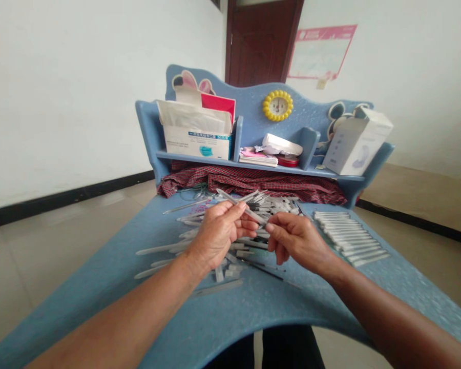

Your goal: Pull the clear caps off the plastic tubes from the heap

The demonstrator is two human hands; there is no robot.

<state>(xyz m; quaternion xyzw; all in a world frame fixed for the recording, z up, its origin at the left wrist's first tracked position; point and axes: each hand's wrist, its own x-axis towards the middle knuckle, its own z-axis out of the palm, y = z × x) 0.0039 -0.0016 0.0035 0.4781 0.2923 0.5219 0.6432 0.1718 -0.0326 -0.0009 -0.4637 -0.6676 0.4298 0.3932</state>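
Clear tube (pixel 249 210): slim and see-through, held above the desk centre between both hands. Its long axis ran from 10 o'clock (far tip, free) to 4 o'clock (near end).
Left hand (pixel 218 236): curled closed, with thumb and fingertips clamped round the tube's middle. Could not tell whether it held a second piece.
Right hand (pixel 296 238): mostly closed, with thumb and forefinger pinched on the tube's 4 o'clock end and the other fingers folded under.
Nearer hand: both touched the tube. The left carried most of its length, the right only the end.
Loose pile (pixel 280 205): similar tubes and short bits, scattered under and beyond the hands from 9 through 12 o'clock.
Sorted row (pixel 349 237): tubes laid side by side at 2 o'clock, near the right hand and apart from the pile.
Desk (pixel 234 318): blue. Bare at 6 o'clock up to the curved near edge, with bare strips at 8 and 4 o'clock.
Back limit: checked cloth (pixel 253 180) and shelf (pixel 200 158) at 12 o'clock closed off the far side.
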